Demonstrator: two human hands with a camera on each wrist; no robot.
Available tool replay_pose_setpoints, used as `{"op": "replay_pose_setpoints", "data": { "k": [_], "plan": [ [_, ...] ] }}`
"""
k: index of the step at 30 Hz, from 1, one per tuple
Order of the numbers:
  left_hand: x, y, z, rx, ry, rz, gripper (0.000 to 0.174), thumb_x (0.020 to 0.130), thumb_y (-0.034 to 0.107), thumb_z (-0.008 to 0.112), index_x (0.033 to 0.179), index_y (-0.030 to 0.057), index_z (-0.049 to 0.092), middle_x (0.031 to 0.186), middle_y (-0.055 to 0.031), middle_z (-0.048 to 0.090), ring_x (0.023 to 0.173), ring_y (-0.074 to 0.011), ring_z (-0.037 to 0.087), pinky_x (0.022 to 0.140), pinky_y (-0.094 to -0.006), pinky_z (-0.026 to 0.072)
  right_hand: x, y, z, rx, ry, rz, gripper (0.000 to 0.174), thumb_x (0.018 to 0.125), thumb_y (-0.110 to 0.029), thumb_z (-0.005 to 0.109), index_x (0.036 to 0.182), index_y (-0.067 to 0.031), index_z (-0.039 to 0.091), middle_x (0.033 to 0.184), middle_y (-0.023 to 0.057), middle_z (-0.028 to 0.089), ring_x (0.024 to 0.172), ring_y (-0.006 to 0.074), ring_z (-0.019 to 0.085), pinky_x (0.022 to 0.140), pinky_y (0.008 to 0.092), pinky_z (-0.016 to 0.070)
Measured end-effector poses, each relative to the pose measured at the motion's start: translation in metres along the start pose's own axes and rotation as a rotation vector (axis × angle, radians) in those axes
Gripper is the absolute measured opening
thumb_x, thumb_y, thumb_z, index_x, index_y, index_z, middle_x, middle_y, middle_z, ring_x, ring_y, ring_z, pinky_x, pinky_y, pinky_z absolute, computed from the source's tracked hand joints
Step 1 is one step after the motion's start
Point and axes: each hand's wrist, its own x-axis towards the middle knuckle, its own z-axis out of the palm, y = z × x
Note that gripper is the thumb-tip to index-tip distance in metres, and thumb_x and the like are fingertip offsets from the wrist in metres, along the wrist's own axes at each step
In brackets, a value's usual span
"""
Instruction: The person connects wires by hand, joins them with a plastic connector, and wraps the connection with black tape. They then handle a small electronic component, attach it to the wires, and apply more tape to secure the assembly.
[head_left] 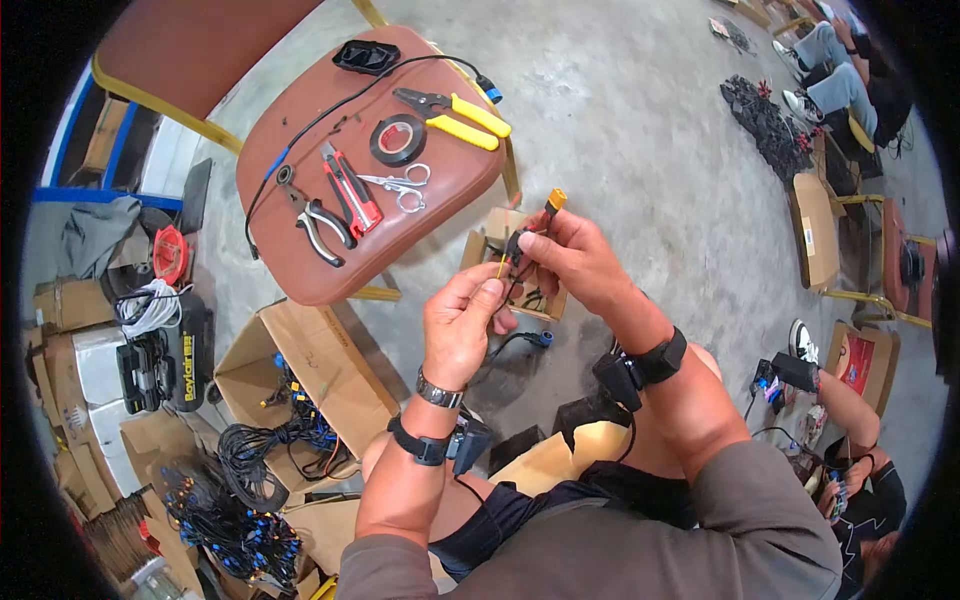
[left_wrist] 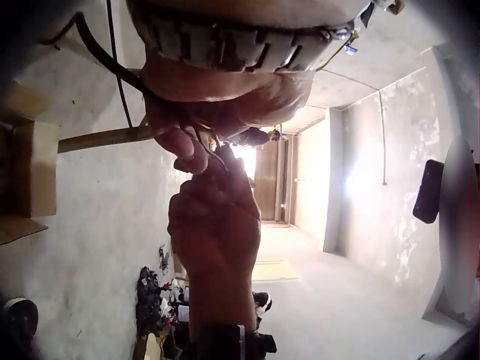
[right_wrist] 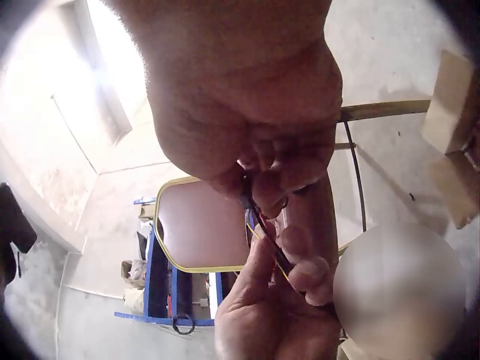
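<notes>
Both hands meet over the floor beside the chair. My left hand (head_left: pixel 457 325) pinches a thin yellow wire (head_left: pixel 502 266) between thumb and fingertips, and a black cable (right_wrist: pixel 277 244) runs past its fingers in the right wrist view. My right hand (head_left: pixel 583 262) grips the dark cable piece (head_left: pixel 515 245) just above, its thumb on it; a yellow connector (head_left: pixel 556 199) sticks out past the fingers. Below the hands hangs a cable end with a blue connector (head_left: pixel 541 339). In the left wrist view thin wires (left_wrist: pixel 211 150) span the two hands; the fingertips partly hide the wire ends.
On the brown chair seat (head_left: pixel 300 262) lie pliers (head_left: pixel 325 230), a red cutter (head_left: pixel 351 190), scissors (head_left: pixel 400 184), black tape (head_left: pixel 397 139) and yellow-handled strippers (head_left: pixel 455 115). A small box (head_left: pixel 541 303) stands beneath the hands. Cartons (head_left: pixel 330 350) and cable bundles (head_left: pixel 235 525) are at left; other people sit at right.
</notes>
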Motion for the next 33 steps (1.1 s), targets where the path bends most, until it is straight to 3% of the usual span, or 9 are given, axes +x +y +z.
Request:
{"op": "replay_pose_setpoints", "data": {
  "k": [7,16,19,25,33],
  "plan": [
    [0.001,0.004,-0.001,0.200,-0.008,-0.016,0.026,0.101,0.011,0.059,0.123,0.0006,0.067,0.100,-0.0074,0.073,0.066,-0.0098,0.062,0.056,-0.0230,0.0483,0.002,-0.003,-0.002,0.042,-0.015,0.018,0.017,0.098,-0.023,0.066,0.105,-0.0079,0.062,0.085,-0.0011,0.067,0.063,0.0042,0.058,0.053,0.0206,0.0458],
    [-0.002,0.007,-0.007,0.237,-0.120,-0.011,0.030,0.098,0.004,0.059,0.127,0.0002,0.064,0.106,-0.0088,0.073,0.065,-0.0086,0.059,0.057,-0.0227,0.0491,-0.001,-0.004,-0.001,-0.026,0.019,-0.090,0.015,0.093,-0.018,0.073,0.097,-0.0043,0.068,0.084,-0.0011,0.066,0.074,0.0054,0.057,0.066,0.0237,0.0482],
    [-0.003,0.011,-0.005,0.080,-0.097,-0.016,0.041,0.095,0.001,0.059,0.136,0.0011,0.058,0.111,-0.0103,0.072,0.066,-0.0098,0.060,0.059,-0.0230,0.0501,-0.003,0.001,0.000,-0.004,0.071,-0.118,0.012,0.092,-0.017,0.073,0.096,-0.0066,0.071,0.080,-0.0039,0.064,0.062,0.0027,0.050,0.054,0.0207,0.0403],
    [-0.008,0.011,-0.007,0.048,-0.128,-0.027,0.052,0.091,-0.002,0.061,0.142,0.0002,0.052,0.116,-0.0143,0.071,0.066,-0.0105,0.061,0.059,-0.0241,0.0504,-0.008,0.002,-0.001,0.003,0.104,-0.182,0.012,0.091,-0.016,0.073,0.097,-0.0064,0.071,0.081,-0.0032,0.064,0.061,0.0035,0.051,0.054,0.0209,0.0417],
    [-0.019,0.017,0.002,0.196,-0.147,-0.072,0.046,0.092,0.002,0.065,0.138,-0.0002,0.057,0.112,-0.0100,0.072,0.065,-0.0080,0.060,0.055,-0.0214,0.0477,-0.018,0.004,-0.002,0.093,0.109,-0.150,0.011,0.092,-0.016,0.073,0.097,-0.0066,0.071,0.083,-0.0020,0.067,0.068,0.0047,0.057,0.060,0.0218,0.0470]
  ]
}}
